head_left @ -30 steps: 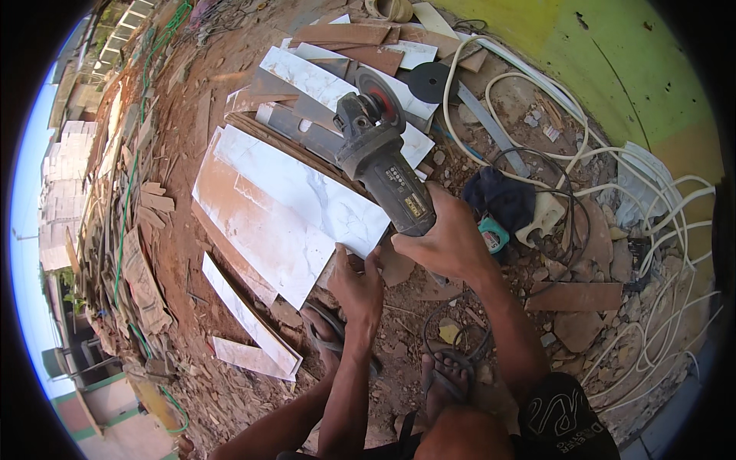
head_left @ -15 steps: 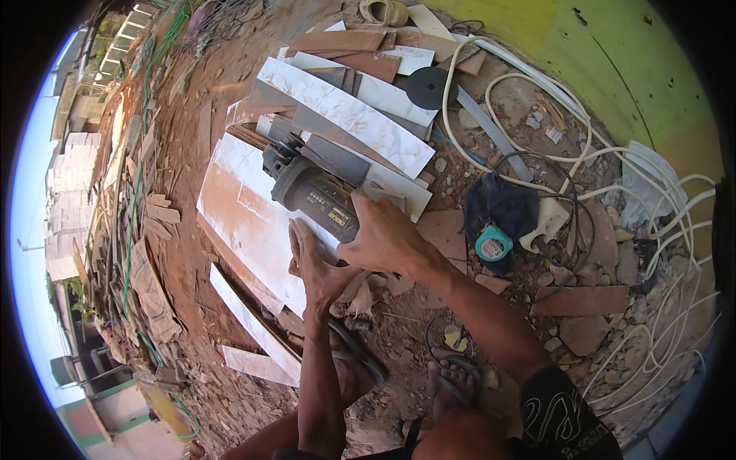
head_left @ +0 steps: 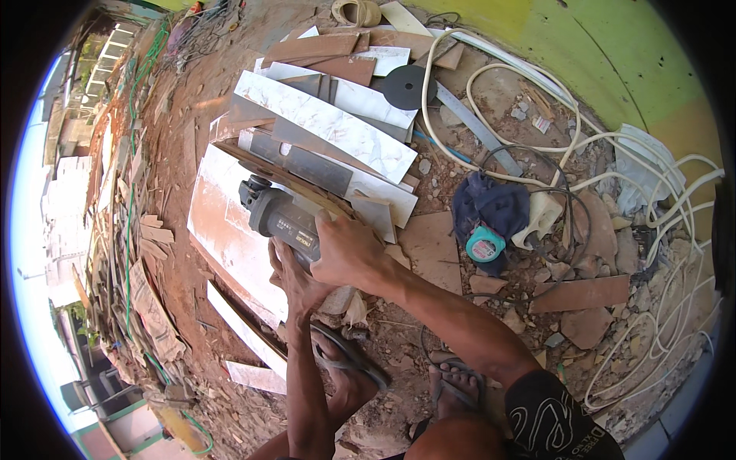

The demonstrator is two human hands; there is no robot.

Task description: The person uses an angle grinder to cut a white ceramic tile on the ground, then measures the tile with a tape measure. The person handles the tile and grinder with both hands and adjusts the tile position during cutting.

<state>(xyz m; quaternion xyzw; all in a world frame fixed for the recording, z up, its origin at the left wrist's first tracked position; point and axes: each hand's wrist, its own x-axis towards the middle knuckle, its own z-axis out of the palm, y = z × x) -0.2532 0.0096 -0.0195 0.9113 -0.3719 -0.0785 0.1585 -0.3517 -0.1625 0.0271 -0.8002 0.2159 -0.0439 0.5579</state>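
My right hand [head_left: 345, 249] is closed round the rear body of a dark angle grinder [head_left: 282, 218]. From the near side my left hand [head_left: 295, 277] cups the same tool, its fingers against the body and partly hidden by it. The grinder's head points to the far left, above a large white tile [head_left: 230, 222] with brown, dusty patches. I cannot make out its disc. Just beyond the tool runs a narrow strip with a brown edge [head_left: 307, 190], and past it lies a dark grey strip [head_left: 307, 161]. White marbled tile strips [head_left: 330, 126] are stacked farther off.
To the right lie a dark cloth [head_left: 487, 201], a teal tape measure [head_left: 484, 244], a metal bar [head_left: 479, 126] and looped pale cables [head_left: 567, 146]. A black disc [head_left: 409, 87] rests on the tiles. Rubble surrounds my sandalled feet [head_left: 456, 383]; a green wall [head_left: 590, 54] stands at the right.
The grinder and both hands have shifted left and slightly nearer over the white tile. The brown-edged strip beside the tool now shows more. The whole view has shifted a little.
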